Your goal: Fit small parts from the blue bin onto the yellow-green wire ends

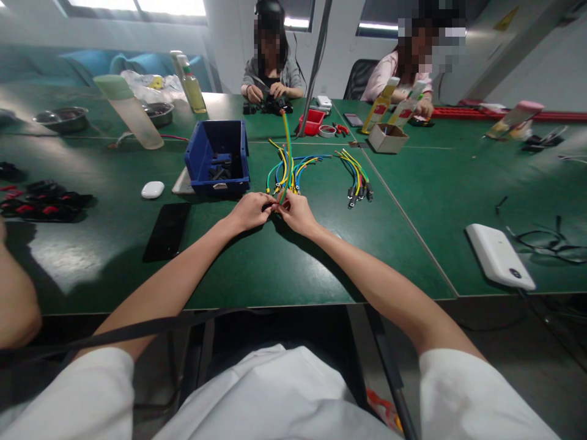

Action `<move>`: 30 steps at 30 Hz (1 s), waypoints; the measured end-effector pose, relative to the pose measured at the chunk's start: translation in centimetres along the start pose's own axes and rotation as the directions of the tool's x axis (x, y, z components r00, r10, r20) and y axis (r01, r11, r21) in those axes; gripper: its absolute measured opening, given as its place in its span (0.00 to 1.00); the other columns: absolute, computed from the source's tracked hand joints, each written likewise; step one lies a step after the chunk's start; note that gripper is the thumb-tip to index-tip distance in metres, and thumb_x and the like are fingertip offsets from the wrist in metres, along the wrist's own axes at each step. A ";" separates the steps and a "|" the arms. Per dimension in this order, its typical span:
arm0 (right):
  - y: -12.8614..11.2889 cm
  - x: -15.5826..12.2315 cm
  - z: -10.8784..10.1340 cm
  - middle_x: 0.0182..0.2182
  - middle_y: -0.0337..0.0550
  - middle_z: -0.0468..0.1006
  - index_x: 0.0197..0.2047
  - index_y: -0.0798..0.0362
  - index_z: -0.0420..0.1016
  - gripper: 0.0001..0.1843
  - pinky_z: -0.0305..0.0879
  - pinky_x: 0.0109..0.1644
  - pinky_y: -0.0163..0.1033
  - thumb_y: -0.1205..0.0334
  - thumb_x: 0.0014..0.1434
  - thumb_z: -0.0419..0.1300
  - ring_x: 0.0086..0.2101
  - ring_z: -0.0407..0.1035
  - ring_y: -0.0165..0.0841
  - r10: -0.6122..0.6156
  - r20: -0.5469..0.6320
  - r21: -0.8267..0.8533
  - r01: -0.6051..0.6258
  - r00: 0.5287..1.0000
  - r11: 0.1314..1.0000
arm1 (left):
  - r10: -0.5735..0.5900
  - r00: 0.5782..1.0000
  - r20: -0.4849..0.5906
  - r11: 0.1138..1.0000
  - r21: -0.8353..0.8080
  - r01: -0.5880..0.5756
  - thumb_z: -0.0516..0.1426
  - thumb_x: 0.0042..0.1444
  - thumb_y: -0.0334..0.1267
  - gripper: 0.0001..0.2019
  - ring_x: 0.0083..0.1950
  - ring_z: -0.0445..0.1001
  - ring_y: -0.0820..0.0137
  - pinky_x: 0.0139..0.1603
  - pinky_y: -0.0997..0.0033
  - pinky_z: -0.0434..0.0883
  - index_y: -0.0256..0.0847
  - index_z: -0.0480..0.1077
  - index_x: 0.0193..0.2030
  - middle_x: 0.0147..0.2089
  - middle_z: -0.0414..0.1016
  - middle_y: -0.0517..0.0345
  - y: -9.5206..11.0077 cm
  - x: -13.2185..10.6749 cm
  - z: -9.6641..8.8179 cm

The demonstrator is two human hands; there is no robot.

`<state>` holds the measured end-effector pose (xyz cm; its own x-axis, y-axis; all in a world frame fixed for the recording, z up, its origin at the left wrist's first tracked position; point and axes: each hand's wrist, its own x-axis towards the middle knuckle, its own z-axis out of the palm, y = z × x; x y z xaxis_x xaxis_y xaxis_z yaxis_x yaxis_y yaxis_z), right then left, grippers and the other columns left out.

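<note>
Worktop (pixel 389 263), green; contents from left to right.

Bare arm of another person (pixel 16 296), at the left near edge.
Black-and-red parts (pixel 41 205), in a cluster on the left.
Metal bowl (pixel 62 120), farther back.
Bottle with a green cap (pixel 132 116), translucent, tilted in view.
White case (pixel 153 189), small and rounded.
Black phone (pixel 167 232), flat, near the left forearm.
Bottle of yellow liquid (pixel 196 91), far side.
Blue bin (pixel 197 153), holding several black pieces (pixel 221 168).
Left hand (pixel 250 212), just right of and nearer than the bin; fingers together at the near end of a held wire, their exact grip too small to tell.
Co-worker in grey (pixel 293 76), far side, both hands at dark parts (pixel 270 105).
Held wire (pixel 287 146), green and yellow, rising upright from between the 2 hands.
Loose wires (pixel 299 168), blue, yellow and green, lying just beyond the hands.
Right hand (pixel 298 212), touching the left; fingers clamped on the held wire near its lower end.
Red tray (pixel 312 122), far side, with a roll of tape (pixel 327 131) on its right.
Wire bundle (pixel 356 174), yellow, blue and green, black pieces at its near ends, right of the hands.
Cardboard box (pixel 387 142), farther right.
Co-worker in pink (pixel 378 76), beyond 2 bottles (pixel 380 109).
White device (pixel 499 256), right near edge, beside glasses (pixel 550 244).
</note>
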<state>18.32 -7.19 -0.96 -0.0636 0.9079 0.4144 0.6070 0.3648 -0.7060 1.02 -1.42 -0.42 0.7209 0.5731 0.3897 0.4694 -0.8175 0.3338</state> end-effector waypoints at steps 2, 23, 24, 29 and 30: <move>0.0 0.0 0.0 0.29 0.42 0.77 0.39 0.54 0.71 0.06 0.64 0.34 0.36 0.65 0.57 0.59 0.29 0.70 0.32 -0.002 -0.001 -0.008 0.002 1.000 1.000 | 0.001 1.000 0.002 1.000 0.003 -0.001 0.54 0.58 0.36 0.13 0.46 0.78 0.63 0.50 0.64 0.73 0.39 0.77 0.44 0.44 0.81 0.51 0.0 0.0 0.0; 0.0 0.0 0.0 0.30 0.42 0.78 0.39 0.54 0.72 0.06 0.65 0.35 0.36 0.65 0.57 0.59 0.29 0.71 0.32 -0.003 -0.005 0.013 0.003 1.000 1.000 | -0.002 1.000 -0.006 0.999 -0.033 0.002 0.54 0.57 0.36 0.12 0.46 0.79 0.63 0.50 0.65 0.74 0.39 0.78 0.43 0.43 0.81 0.51 0.1 0.0 0.0; -0.1 0.0 0.0 0.30 0.42 0.78 0.40 0.54 0.72 0.06 0.65 0.35 0.36 0.65 0.57 0.59 0.29 0.71 0.32 -0.002 -0.006 0.012 0.002 1.000 1.000 | -0.005 1.000 -0.007 0.999 -0.036 0.005 0.54 0.57 0.36 0.12 0.45 0.79 0.63 0.50 0.65 0.74 0.40 0.78 0.43 0.43 0.81 0.51 0.1 0.0 0.0; 0.0 0.0 0.1 0.31 0.42 0.78 0.39 0.54 0.71 0.06 0.65 0.36 0.36 0.65 0.57 0.59 0.29 0.71 0.32 0.000 -0.003 0.036 0.000 1.000 0.999 | 0.002 1.000 -0.018 0.999 -0.041 -0.003 0.54 0.58 0.36 0.12 0.45 0.79 0.63 0.49 0.65 0.74 0.40 0.78 0.43 0.43 0.81 0.52 0.1 0.0 -0.1; 0.0 0.0 0.1 0.31 0.41 0.78 0.39 0.54 0.71 0.05 0.65 0.36 0.36 0.65 0.57 0.59 0.29 0.71 0.31 -0.005 -0.003 0.042 0.005 1.000 0.999 | 0.006 1.000 -0.020 0.999 -0.040 -0.007 0.54 0.58 0.36 0.12 0.45 0.79 0.63 0.49 0.65 0.74 0.39 0.78 0.43 0.43 0.81 0.52 0.0 0.0 -0.1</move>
<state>18.26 -7.19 -0.99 -0.0644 0.9053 0.4198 0.5730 0.3780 -0.7272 1.03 -1.43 -0.34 0.7136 0.5691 0.4086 0.4438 -0.8185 0.3650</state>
